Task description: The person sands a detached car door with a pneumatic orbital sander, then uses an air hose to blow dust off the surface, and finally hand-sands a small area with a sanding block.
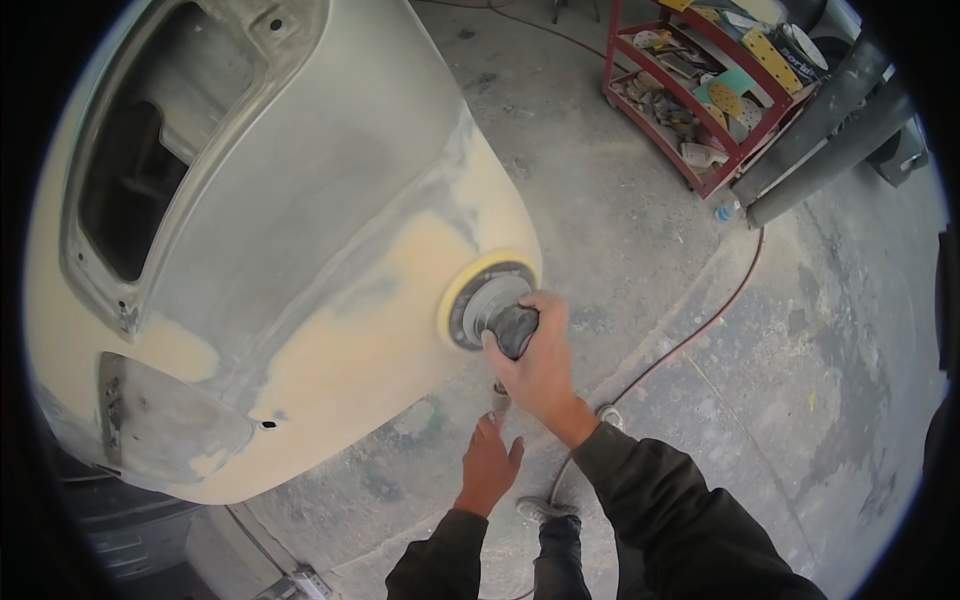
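Note:
My right hand (541, 362) is wrapped over the dark head of a round orbital sander (496, 302). The sander's yellow-edged pad sits tilted against the curved corner of a car body panel (340, 345), which is patched in beige and grey. Below the tool, my left hand (487, 466) closes round the air hose (497, 421) close to the sander's inlet fitting, thumb standing a little apart. The pad's working face is hidden against the panel.
A red tool cart (690, 95) loaded with sanding discs stands at the far right, beside grey pipes (830, 150) and a small bottle (727, 211). A dark red hose (700, 330) runs across the concrete floor past my shoes (545, 510). An opening (130, 180) pierces the body at left.

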Motion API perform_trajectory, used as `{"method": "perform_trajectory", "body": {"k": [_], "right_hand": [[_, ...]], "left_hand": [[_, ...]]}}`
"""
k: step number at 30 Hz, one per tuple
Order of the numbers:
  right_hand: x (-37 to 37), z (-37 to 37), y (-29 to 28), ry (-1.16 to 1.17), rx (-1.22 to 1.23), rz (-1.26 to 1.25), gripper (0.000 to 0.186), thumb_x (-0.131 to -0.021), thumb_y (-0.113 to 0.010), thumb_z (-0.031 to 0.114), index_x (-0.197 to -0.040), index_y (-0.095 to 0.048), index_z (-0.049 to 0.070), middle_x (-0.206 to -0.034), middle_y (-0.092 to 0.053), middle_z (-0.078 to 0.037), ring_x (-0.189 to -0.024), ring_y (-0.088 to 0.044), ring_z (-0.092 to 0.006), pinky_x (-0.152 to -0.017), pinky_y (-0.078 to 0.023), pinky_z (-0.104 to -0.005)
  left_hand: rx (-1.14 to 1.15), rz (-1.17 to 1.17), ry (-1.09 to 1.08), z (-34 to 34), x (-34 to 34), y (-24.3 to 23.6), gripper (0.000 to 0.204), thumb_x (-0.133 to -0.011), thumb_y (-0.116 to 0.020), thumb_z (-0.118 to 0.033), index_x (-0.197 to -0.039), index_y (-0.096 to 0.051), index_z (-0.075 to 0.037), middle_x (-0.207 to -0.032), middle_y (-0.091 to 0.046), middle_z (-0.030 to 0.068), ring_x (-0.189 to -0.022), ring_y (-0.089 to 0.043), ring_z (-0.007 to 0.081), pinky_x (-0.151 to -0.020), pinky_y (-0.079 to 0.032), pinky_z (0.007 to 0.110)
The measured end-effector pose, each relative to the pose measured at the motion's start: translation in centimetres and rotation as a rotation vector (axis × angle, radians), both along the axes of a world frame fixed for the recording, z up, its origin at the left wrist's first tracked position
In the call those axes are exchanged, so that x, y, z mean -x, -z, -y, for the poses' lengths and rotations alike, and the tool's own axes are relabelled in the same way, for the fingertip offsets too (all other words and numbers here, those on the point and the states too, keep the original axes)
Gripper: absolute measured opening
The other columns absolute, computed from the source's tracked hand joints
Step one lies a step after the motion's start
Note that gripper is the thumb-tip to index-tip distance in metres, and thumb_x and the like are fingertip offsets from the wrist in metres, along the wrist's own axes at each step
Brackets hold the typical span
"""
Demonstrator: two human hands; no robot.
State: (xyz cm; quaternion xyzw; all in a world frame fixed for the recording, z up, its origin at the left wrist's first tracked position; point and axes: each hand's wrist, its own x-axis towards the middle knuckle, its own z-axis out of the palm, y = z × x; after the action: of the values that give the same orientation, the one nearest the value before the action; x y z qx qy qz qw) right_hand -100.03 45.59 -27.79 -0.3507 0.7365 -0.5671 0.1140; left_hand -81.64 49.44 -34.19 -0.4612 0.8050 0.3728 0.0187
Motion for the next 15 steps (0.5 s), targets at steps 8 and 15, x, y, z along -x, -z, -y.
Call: {"method": "perform_trajectory", "body": {"k": [8, 15], "right_hand": [[1.5, 3.1, -5.9, -0.054, -0.084, -0.059, 0.058, -0.080, -0.082, 0.021, -0.122, -0.046, 0.005, -0.126, -0.048, -0.018, -0.089, -0.066, -0.0377, -0.069, -0.057, -0.0439], [-0.1, 0.4, 1.2, 0.036, -0.015, 0.012, 0.057, -0.080, -0.081, 0.017, -0.122, -0.044, 0.006, -0.129, -0.045, -0.019, -0.105, -0.062, -0.0405, -0.082, -0.055, -0.0463]], "left_hand": [[0.187, -0.109, 0.014, 1.5, 2.5, -1.9, 0.046, -0.087, -0.076, -0.018, -0.107, -0.040, 0.004, -0.081, -0.055, 0.0154, -0.076, -0.061, 0.0355, -0.063, -0.047, 0.046], [0.133, -0.040, 0.023, 0.1, -0.4, 0.6, 0.050, -0.086, -0.077, -0.018, -0.111, -0.039, 0.003, -0.090, -0.056, 0.0203, -0.084, -0.061, 0.0413, -0.072, -0.048, 0.050]]}}
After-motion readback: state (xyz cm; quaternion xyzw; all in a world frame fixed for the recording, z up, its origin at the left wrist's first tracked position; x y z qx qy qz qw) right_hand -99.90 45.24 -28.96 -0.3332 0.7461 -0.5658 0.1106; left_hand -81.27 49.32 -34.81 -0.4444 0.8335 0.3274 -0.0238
